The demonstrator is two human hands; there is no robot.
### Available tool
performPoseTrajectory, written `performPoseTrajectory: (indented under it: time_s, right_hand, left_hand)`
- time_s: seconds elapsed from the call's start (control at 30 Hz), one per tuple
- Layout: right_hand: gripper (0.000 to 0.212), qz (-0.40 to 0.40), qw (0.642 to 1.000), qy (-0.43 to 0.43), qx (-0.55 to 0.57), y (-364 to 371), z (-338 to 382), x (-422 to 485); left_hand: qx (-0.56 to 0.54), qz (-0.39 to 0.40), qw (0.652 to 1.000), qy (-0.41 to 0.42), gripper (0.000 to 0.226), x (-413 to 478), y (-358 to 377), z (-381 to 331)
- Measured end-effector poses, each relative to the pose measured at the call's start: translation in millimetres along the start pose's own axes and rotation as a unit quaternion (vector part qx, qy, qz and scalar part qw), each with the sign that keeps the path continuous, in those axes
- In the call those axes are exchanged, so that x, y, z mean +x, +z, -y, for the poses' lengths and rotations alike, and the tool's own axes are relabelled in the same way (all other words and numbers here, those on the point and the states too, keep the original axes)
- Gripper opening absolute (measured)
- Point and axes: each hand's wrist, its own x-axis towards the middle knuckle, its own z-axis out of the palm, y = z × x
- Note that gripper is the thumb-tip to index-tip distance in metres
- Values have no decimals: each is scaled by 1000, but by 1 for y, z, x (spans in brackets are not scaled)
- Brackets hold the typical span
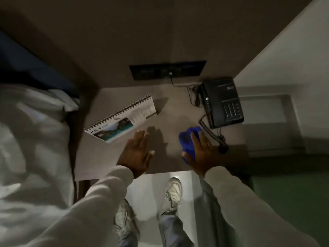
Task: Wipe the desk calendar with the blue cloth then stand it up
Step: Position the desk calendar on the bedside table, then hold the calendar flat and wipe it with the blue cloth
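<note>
A spiral-bound desk calendar (122, 120) stands tented at an angle on the left part of the small brown desk (170, 107), its picture face towards me. My left hand (137, 154) hovers flat and open just in front of its lower right corner, holding nothing. The crumpled blue cloth (187, 141) lies on the desk's right part. My right hand (201, 154) rests on top of the cloth with fingers spread over it, pressing it to the desk.
A black desk phone (221, 102) with its cords sits at the desk's right rear, close to the cloth. A dark socket panel (167, 69) is on the wall behind. White bedding (33, 139) lies at left. My shoes stand on the floor below the desk's front edge.
</note>
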Motion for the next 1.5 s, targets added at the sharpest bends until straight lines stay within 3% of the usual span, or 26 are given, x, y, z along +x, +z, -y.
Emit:
performPoseTrajectory:
  time_s: [0.13,0.27,0.43,0.6,0.73,0.8,0.9,0.97,1.13,1.37,1.5]
  right_hand:
    - [85,-65,998,10,-23,49,0,17]
    - [84,-138,990,19,-36,83,10,23]
    - [72,-154,985,41,-60,87,13,32]
    - [46,-180,981,42,-58,63,14,36]
    - [33,-233,972,-14,-6,57,19,22]
    - [44,-240,967,-31,82,57,29,13]
    - [57,-222,946,-54,228,59,63,2]
    - [50,-224,923,-76,304,62,91,2]
    - [44,-313,840,-83,435,61,158,17]
    - [49,-390,765,-28,512,49,207,53]
    - [50,-392,752,-21,529,50,219,75]
  left_hand:
    - [23,-7,1000,-3,73,17,54,23]
    - [68,-61,996,-2,75,28,91,38]
    - [120,-117,986,-6,76,34,115,44]
    - [93,-71,993,7,79,30,102,41]
    - [89,-76,992,36,79,10,64,49]
    - [87,-88,991,54,77,-4,40,54]
    - [81,-116,985,100,75,-22,5,66]
    - [88,-140,978,131,74,-30,-17,78]
    - [145,-191,950,202,78,-16,-77,113]
    - [226,-75,911,336,90,60,-132,132]
    - [250,-42,886,387,91,76,-135,135]
